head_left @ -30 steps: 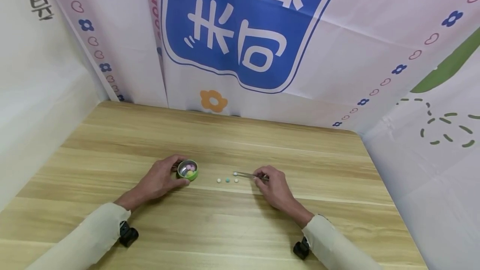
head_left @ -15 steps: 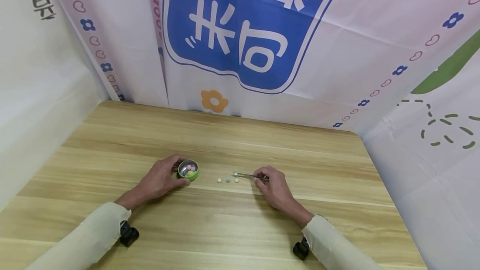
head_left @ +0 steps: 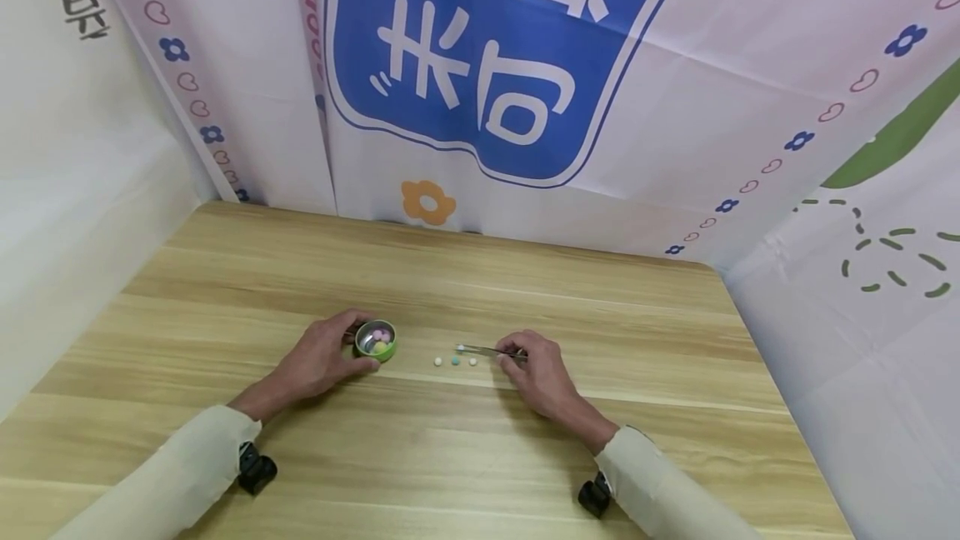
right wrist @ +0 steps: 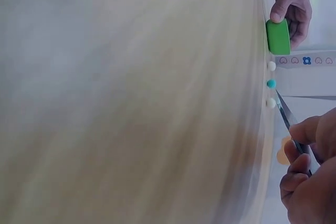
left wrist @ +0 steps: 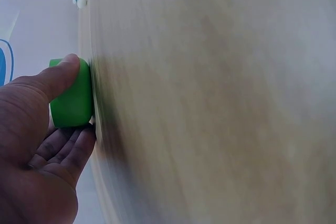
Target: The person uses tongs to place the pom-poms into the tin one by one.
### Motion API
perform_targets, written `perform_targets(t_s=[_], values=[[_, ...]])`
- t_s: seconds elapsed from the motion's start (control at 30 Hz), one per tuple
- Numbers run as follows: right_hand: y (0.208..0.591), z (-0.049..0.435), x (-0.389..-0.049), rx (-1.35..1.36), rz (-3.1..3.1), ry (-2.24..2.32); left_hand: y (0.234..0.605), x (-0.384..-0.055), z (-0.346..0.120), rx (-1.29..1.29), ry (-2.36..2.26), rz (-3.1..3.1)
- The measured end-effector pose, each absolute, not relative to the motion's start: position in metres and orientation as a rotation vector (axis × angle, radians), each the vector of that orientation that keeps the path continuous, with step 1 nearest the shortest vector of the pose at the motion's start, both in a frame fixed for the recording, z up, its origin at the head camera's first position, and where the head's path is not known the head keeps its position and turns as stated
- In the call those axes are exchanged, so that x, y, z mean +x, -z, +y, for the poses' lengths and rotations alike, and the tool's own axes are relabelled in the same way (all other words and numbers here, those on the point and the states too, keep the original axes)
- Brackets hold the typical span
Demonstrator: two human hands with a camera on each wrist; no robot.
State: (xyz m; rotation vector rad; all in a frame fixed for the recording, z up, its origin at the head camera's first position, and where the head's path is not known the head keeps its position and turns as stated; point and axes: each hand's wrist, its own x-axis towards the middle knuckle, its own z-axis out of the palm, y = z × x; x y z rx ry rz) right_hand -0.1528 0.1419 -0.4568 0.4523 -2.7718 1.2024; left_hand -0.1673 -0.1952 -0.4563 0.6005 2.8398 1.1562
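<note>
My left hand [head_left: 318, 357] holds a small round green tin [head_left: 385, 354] on the table, thumb at the near side and fingers behind. Pink and yellow balls [head_left: 380, 347] lie inside its silvery interior. My right hand [head_left: 542, 373] pinches metal tweezers [head_left: 486, 350], which point left. At their tips is a small pale ball [head_left: 461, 347]; whether it is clear of the table I cannot tell. Just in front of the tips lies a row of a white ball [head_left: 438, 362], a teal ball [head_left: 455, 362] and another white ball [head_left: 473, 362]. The left wrist view shows the tin's green wall [left wrist: 73, 98] between thumb and fingers.
The wood-grain table [head_left: 420, 457] reaches back to a printed cloth [head_left: 630, 215] hanging behind it. White cloth walls [head_left: 825, 340] stand at the left and right sides. A black wrist camera [head_left: 257, 472] is strapped below each sleeve.
My right hand has shifted slightly left, bringing the tweezers and the pale ball at their tips closer to the tin. The left hand, the tin and the row of balls stay in place.
</note>
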Motion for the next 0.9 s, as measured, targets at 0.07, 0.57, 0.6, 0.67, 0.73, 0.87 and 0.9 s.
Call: perform_targets(t_s=[0.07, 0.57, 0.6, 0.67, 0.73, 0.87, 0.9], values=[[0.456, 0.139, -0.153, 0.462, -2.765, -1.207, 0.456, -0.167, -0.195, 0.604, -1.161, 2.836], [0.45, 0.118, -0.156, 0.546, -2.736, -1.254, 0.456, -0.168, -0.196, 0.584, -1.146, 2.821], [0.45, 0.116, -0.157, 0.55, -2.734, -1.253, 0.456, -0.168, -0.196, 0.585, -1.144, 2.819], [0.449, 0.111, -0.157, 0.56, -2.733, -1.255, 0.456, -0.168, -0.196, 0.586, -1.144, 2.817], [0.448, 0.106, -0.157, 0.568, -2.737, -1.257, 0.456, -0.167, -0.196, 0.584, -1.145, 2.816], [0.446, 0.097, -0.157, 0.589, -2.735, -1.274, 0.456, -0.167, -0.196, 0.586, -1.14, 2.823], [0.446, 0.096, -0.157, 0.596, -2.736, -1.276, 0.455, -0.167, -0.195, 0.586, -1.14, 2.824]])
